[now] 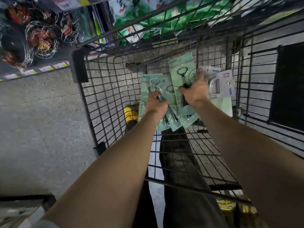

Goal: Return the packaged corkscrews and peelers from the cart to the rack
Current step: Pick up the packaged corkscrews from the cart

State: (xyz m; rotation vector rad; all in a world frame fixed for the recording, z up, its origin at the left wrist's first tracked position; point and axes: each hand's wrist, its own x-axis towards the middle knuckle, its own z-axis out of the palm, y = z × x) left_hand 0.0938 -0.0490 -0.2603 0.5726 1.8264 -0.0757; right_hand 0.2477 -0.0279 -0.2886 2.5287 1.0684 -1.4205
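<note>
Both hands reach down into the black wire cart (pixel 102 102). My left hand (pixel 155 104) grips a fanned stack of pale green corkscrew packs (pixel 152 83). My right hand (pixel 195 92) holds another green corkscrew pack (pixel 180 68) upright, its dark corkscrew showing through the blister. Behind the right hand's fingers lie white and clear peeler packs (pixel 221 84) against the cart's right side. More green packs (pixel 181 120) hang below both hands.
A shelf (pixel 32 69) with coiled wire goods (pixel 41 40) and price labels stands at the upper left. Green printed packages (pixel 148 18) lie beyond the cart's far wall. A yellow item (pixel 130 114) shows under the cart floor. Speckled floor (pixel 41 120) spreads to the left.
</note>
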